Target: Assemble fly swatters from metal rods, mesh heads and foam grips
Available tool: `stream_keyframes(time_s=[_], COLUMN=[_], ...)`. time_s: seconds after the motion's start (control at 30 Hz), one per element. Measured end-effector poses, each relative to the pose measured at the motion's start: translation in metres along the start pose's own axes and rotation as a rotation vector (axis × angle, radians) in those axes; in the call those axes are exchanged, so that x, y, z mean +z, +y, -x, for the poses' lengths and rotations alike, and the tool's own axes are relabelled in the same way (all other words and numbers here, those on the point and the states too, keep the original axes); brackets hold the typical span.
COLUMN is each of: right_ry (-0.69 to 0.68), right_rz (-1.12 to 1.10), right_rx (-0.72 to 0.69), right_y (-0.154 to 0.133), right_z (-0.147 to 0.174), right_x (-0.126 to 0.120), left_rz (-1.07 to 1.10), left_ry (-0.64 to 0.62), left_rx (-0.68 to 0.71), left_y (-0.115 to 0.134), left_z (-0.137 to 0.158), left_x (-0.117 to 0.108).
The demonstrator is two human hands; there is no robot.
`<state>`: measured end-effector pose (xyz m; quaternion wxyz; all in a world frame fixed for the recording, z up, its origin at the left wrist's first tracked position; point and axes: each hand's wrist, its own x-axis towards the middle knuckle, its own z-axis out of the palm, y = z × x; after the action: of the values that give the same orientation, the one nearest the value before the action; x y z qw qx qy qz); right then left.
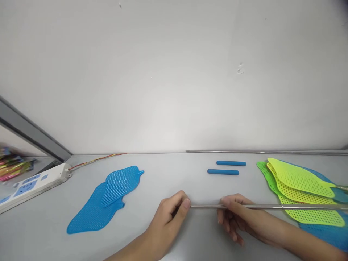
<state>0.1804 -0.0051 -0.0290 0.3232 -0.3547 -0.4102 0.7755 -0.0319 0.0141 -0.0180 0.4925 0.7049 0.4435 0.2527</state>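
Across the front of the gray table [185,179], 1 thin metal rod [205,206] goes from hand to hand and on to the right, over yellow and green paddles [296,177] full of holes. The left hand [169,219] pinches it, hiding its left tip. The right hand [235,214] grips it with thumb and finger, other fingers loosely curled. 2 blue paddles [123,185] lie left; 2 blue sticks [223,172] lie beyond the right hand.

Left hand [170,219] closes on thin metal rod [203,206]; right hand [237,214] pinches it farther right. Two blue fly-swatter heads [121,185] overlap, left; two blue grips [223,172] lie beyond rod; yellow-green swatter heads [299,177] stack right.
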Motion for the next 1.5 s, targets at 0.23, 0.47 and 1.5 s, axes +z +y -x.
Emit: stream_keyframes(time_s=[0.23, 0.47, 1.5], right_ry=[0.021, 0.031, 0.121], right_rz=[-0.066, -0.089, 0.052], right_rx=[0.032, 0.05, -0.074], right_y=[-0.003, -0.006, 0.0], right_z=[0.0, 0.0, 0.003], right_x=[0.0, 0.002, 0.0], left_rz=[-0.009, -0.054, -0.139], left_ry=[0.022, 0.047, 0.039], left_rx=[0.034, -0.001, -0.002], left_y=[0.004, 0.002, -0.007], left_z=[0.002, -0.002, -0.001], left_x=[0.0, 0.001, -0.001])
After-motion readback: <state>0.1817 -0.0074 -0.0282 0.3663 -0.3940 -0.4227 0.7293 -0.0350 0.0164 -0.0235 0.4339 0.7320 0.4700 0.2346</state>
